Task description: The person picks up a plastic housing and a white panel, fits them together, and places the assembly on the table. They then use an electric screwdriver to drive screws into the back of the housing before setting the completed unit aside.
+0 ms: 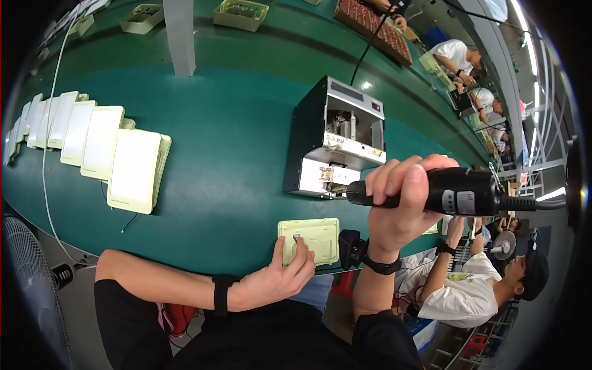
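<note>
My right hand (404,197) is wrapped round a black electric screwdriver (465,188), held sideways above the table. The screwdriver's tip points left, at the front of a black and silver screw feeder (339,139). My left hand (277,280) is on a pale green plastic cover (324,237) at the table's near edge. Its thumb lies at the cover's left edge, and a fingertip presses on a small grey part (296,237) inside the cover. The rest of the left fingers curl over the cover's near side.
Overlapping pale covers with white faces (135,166) lie in a row on the left of the green table (228,148). A grey post (180,37) rises at the back, near bins of small parts (240,15). A co-worker (468,283) sits close at right. A fan (34,296) stands lower left.
</note>
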### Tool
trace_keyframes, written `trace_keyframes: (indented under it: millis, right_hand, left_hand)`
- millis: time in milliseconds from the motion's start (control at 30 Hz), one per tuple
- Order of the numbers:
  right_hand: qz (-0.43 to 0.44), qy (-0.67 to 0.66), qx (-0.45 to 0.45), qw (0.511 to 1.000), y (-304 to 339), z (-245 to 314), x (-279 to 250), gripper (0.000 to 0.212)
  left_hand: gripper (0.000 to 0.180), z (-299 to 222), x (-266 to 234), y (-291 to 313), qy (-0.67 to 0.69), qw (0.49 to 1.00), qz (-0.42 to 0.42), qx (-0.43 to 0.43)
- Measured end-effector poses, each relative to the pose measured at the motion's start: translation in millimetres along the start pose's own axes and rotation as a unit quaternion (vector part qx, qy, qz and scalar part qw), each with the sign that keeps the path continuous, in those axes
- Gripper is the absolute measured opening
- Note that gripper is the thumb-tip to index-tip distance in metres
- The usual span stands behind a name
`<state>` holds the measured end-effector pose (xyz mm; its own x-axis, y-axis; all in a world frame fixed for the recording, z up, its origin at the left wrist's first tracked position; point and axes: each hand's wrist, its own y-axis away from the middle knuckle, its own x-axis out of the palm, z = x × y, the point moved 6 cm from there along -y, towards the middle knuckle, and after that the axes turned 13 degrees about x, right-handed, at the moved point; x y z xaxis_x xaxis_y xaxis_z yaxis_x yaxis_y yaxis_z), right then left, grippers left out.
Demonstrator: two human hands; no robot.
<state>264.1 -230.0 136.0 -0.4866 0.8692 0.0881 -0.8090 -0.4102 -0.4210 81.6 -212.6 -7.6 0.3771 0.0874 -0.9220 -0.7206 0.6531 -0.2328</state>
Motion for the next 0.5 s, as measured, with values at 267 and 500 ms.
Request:
trace_keyframes:
  millis: [267, 500]
  right_hand:
    - [0.042, -0.028, 0.072, 0.996, 44, -14, 5, 0.027]
    - [0.073, -0.029, 0.097, 0.992, 60, -29, 14, 0.031]
  left_hand:
    - [0.042, 3, 6, -1, -0.014, 1.0, 0.004, -0.003]
    - [0.044, -1, 4, 0, -0.002, 1.0, -0.011, -0.003]
